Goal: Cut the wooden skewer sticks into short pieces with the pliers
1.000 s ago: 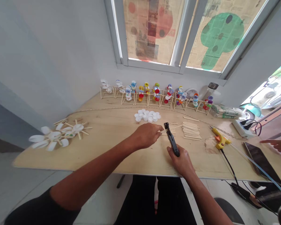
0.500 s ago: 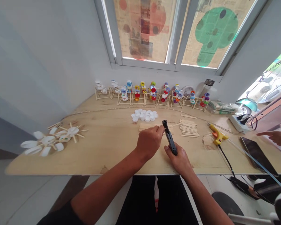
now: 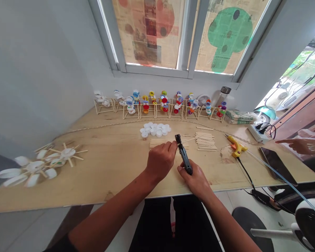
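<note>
My right hand is wrapped around the handles of black pliers, whose jaws point up and away from me. A thin wooden stick passes by the jaws and sticks out to their right. My left hand is closed in a pinch at the left of the jaws, on the stick's other end, which its fingers mostly cover. Beyond the hands lie a row of wooden sticks, partly behind my left hand, and a second stack of sticks. White bottle caps are gathered behind them.
Stick frames with colourful cap wheels line the wall. White cap-and-stick wheels lie at left. To the right are a yellow glue gun, a phone, a power strip and another person's hand.
The camera view has turned slightly, so the table's contents appear further left. Both hands keep the same hold on the stick and pliers.
</note>
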The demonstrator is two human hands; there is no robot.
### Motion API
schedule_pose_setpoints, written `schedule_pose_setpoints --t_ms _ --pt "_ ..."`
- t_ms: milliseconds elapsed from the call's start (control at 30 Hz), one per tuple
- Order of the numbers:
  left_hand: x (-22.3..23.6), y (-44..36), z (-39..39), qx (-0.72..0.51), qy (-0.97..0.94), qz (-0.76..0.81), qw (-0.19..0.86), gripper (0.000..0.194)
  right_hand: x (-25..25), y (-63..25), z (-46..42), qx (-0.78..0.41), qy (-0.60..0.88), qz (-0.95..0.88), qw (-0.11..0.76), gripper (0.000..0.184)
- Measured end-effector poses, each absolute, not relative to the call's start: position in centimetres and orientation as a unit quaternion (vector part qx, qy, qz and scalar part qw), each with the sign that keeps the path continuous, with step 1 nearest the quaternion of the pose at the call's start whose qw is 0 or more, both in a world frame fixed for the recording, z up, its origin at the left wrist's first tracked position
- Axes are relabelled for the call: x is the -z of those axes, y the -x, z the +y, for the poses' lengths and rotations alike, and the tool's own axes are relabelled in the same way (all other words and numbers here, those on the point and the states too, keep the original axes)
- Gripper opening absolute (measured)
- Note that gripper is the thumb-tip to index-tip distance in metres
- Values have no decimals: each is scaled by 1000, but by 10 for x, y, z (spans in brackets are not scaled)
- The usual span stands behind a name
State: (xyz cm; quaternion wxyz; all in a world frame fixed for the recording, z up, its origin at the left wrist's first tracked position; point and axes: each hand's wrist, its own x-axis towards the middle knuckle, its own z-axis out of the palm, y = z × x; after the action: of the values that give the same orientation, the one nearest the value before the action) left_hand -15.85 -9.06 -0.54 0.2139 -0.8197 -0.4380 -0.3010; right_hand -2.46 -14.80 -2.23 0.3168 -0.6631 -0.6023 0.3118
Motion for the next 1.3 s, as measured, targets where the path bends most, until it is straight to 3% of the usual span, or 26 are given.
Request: schedule_pose_setpoints --t_ms 767,1300 --pt "14 163 -89 379 800 -402 233 11 24 29 -152 -398 628 -574 343 17" --pt "3 168 -97 343 817 -394 246 9 25 25 -154 -369 642 -586 329 22"
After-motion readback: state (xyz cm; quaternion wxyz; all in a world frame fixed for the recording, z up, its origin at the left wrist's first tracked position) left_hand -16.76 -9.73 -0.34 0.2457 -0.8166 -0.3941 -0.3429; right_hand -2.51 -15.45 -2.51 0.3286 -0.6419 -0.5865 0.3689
